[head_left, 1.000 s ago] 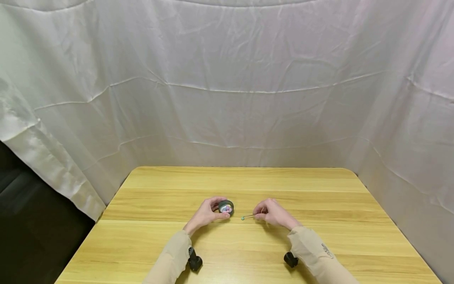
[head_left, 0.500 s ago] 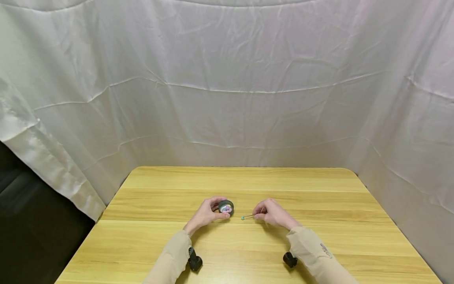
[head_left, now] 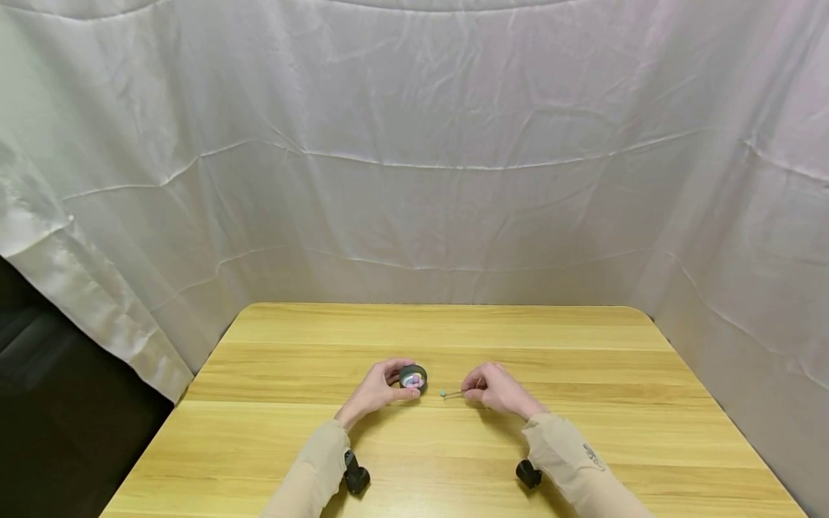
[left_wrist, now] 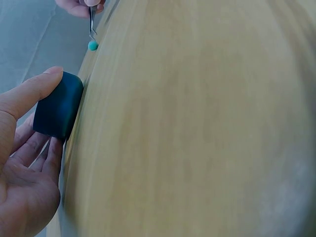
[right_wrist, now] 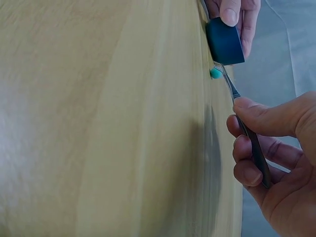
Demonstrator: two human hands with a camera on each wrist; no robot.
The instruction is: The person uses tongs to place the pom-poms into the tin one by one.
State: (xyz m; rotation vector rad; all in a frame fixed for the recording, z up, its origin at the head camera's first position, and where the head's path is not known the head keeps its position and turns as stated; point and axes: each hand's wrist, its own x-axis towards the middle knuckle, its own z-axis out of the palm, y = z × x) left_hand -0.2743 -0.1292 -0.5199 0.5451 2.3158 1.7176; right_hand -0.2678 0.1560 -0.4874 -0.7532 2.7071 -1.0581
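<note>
My left hand point(head_left: 376, 387) holds a small dark round cup point(head_left: 403, 373) between thumb and fingers, and several small pale and purple pieces point(head_left: 415, 381) show inside it. In the left wrist view only the dark outer wall of the cup point(left_wrist: 60, 105) shows. To the right, my right hand point(head_left: 500, 388) pinches a pair of metal tweezers point(head_left: 455, 393) with thin bent tips pointing left. A small turquoise ball point(right_wrist: 216, 73) lies on the table right at those tips, between the tweezers and the cup. The tweezers point(right_wrist: 254, 145) have a dark handle, with the fingers curled round it.
The light wooden table point(head_left: 440, 327) reaches past both hands. A pale cloth curtain point(head_left: 414, 216) hangs behind it and along both sides. Black wrist cameras point(head_left: 356, 475) hang under both sleeves. A dark area point(head_left: 58, 403) lies beyond the table at left.
The turquoise ball has shifted slightly toward the far side, beside the tweezers' tips. My right wrist has moved a touch to the left; my left hand and the cup stay in place.
</note>
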